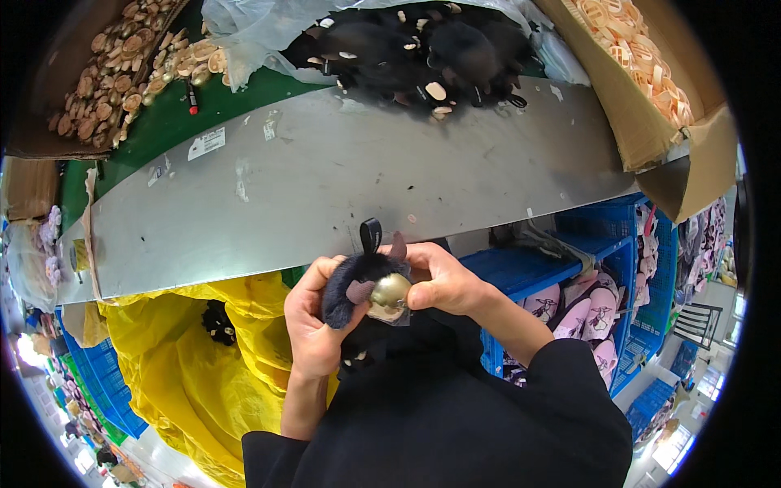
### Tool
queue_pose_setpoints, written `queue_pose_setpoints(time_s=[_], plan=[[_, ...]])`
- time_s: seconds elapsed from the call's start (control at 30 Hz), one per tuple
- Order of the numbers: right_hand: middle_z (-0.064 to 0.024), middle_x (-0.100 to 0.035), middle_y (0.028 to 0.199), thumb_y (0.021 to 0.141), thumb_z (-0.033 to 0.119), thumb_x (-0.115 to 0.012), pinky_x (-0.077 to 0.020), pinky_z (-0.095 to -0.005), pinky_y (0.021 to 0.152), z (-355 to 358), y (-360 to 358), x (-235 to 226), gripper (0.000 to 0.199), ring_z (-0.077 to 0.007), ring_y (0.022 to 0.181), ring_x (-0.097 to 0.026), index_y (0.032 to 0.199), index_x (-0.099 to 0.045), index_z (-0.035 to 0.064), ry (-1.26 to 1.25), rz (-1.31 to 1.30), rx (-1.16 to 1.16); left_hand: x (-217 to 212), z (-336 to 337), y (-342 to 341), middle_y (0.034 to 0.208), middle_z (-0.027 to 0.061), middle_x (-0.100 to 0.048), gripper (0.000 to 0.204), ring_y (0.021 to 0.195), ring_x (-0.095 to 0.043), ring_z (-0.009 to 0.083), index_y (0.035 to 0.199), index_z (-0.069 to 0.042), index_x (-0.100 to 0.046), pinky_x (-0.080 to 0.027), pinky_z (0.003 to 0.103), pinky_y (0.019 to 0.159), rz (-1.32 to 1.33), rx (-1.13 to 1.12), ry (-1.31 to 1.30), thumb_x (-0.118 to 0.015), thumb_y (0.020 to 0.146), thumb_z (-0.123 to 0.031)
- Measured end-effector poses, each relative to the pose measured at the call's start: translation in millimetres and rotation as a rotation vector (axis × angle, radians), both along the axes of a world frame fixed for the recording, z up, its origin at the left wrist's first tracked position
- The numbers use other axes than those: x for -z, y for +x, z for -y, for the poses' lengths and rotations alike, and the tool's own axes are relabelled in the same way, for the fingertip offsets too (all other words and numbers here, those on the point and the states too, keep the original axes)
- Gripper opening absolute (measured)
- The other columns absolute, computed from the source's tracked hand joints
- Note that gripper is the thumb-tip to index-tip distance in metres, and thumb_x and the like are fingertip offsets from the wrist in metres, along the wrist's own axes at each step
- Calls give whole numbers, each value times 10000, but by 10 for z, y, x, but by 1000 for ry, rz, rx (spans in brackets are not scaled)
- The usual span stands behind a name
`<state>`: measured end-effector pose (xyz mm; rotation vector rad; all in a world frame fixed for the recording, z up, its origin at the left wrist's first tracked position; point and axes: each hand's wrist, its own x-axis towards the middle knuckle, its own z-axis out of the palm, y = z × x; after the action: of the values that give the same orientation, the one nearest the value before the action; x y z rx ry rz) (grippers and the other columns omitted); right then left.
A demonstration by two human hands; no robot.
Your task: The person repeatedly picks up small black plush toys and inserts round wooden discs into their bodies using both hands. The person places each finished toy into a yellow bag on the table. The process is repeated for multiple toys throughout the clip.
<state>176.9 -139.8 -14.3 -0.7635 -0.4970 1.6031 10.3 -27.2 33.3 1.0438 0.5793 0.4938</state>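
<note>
The black horned plush (345, 281) is between two hands, at the near side of the metal table (325, 187): the left hand (310, 315) clasps its left side, the right hand (447, 281) pinches its golden shell (391, 291).

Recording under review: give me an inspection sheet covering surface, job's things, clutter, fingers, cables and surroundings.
Surface: grey metal tabletop, with specks and paper scraps.
Job's things: black plush piece with black loop; rounded gold piece against it.
Clutter: dark plush heap; red-tipped stick.
Fingers: left fingers hold the plush; right fingers grip at the gold piece.
Cables: nothing seen.
Surroundings: cardboard box, yellow bag, blue crates.
</note>
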Motion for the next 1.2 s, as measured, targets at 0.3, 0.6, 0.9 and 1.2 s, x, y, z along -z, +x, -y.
queue_pose_setpoints(time_s=[0.3, 0.6, 0.9, 1.2], plan=[[-79, -516, 1100, 812, 274, -854, -456, -304, 868, -15, -141, -278, 460, -188, 1005, -528, 1091, -620, -7, 282, 455, 207, -61, -2, -21, 1165, 105, -579, 259, 1026, -550, 139, 1039, 4, -609, -435, 258, 904, 40, 25, 131, -718, 805, -10], [-123, -583, 900, 665, 21, -679, -525, -348, 586, 74, -360, -473, 198, -268, 677, -612, 842, -593, 5, 634, 1162, 479, 58, 89, -224, 1076, 115, -424, 348, 909, -566, 201, 1014, -75, -538, -456, 565, 1037, 168, 73, 442, -794, 782, -32], [-94, -572, 789, 664, 70, -688, -416, -274, 459, -36, -498, -426, 128, -175, 530, -492, 741, -589, 46, 759, 1357, 733, -42, 282, -364, 993, 82, -439, 413, 855, -567, 213, 989, -55, -541, -503, 389, 818, 141, -65, 368, -869, 746, -114], [-60, -543, 895, 507, 111, -784, -502, -368, 680, -137, -547, -487, 338, -253, 826, -544, 829, -704, 47, 607, 1468, 983, -23, 245, -283, 969, 83, -472, 474, 859, -571, 240, 893, -76, -510, -480, 370, 761, -67, -301, 879, -902, 700, -259]])
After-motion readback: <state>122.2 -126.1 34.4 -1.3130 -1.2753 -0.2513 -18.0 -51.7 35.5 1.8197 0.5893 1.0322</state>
